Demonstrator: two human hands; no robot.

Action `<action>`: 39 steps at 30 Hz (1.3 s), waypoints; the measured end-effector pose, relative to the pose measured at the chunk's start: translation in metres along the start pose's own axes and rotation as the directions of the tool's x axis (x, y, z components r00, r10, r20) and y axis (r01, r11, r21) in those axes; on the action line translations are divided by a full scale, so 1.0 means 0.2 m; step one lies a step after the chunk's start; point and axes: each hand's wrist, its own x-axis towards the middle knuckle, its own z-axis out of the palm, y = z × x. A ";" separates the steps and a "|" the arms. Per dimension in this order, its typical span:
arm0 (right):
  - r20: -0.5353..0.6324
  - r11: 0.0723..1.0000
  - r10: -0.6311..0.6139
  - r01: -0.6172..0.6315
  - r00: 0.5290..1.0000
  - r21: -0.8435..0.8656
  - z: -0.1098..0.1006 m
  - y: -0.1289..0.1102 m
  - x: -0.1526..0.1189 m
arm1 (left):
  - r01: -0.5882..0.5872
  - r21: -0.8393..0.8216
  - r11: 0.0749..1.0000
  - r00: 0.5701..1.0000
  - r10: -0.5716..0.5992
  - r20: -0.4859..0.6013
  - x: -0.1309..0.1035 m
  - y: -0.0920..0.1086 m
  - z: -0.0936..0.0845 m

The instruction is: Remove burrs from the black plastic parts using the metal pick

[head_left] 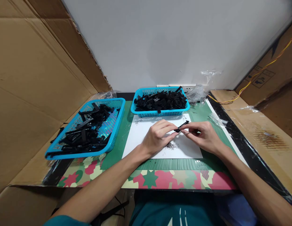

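Observation:
Over the white sheet of paper (pixel 138 144), my left hand (pixel 158 135) pinches a small, narrow black plastic part (pixel 184 125) between thumb and fingertips. The part tilts up to the right. My right hand (pixel 204 135) is closed at the part's right side, its index finger against it. A thin metal piece (pixel 187 133) shows along the right thumb; its exact kind is too small to tell. Beneath the hands lies a loose pile of tiny metal pieces (pixel 171 145), some of it hidden by the left hand.
A blue basket (pixel 160 113) heaped with black parts stands behind the paper. Another blue basket (pixel 122 125) of black parts is at left. Clear plastic bags (pixel 195 94) lie at the back right. Cardboard walls (pixel 39 62) flank the table; a yellow wire (pixel 244 89) hangs right.

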 end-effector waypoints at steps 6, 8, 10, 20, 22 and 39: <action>-0.017 0.999 0.026 -0.026 1.000 0.041 0.01 -0.02 0.00 | -0.125 0.126 0.984 0.991 0.119 0.055 0.01 0.01 -0.02; -0.020 0.998 0.030 -0.028 0.999 0.050 0.01 -0.02 0.01 | -0.163 0.165 0.973 0.986 0.154 0.067 0.01 0.02 -0.03; -0.023 0.997 0.036 -0.034 0.999 0.070 0.02 -0.03 0.01 | -0.191 0.196 0.962 0.981 0.181 0.069 0.01 0.02 -0.04; -0.045 0.980 0.086 -0.077 0.995 0.182 0.03 -0.04 0.00 | -0.190 0.148 0.971 0.981 0.194 -0.014 0.01 0.03 -0.04; -0.049 0.971 0.107 -0.094 0.993 0.222 0.03 -0.05 0.00 | -0.196 0.133 0.972 0.979 0.201 -0.028 0.00 0.03 -0.05; -0.126 0.906 0.233 -0.168 0.964 0.388 0.02 -0.07 0.01 | -0.155 0.118 0.981 0.985 0.162 -0.051 0.00 0.05 -0.05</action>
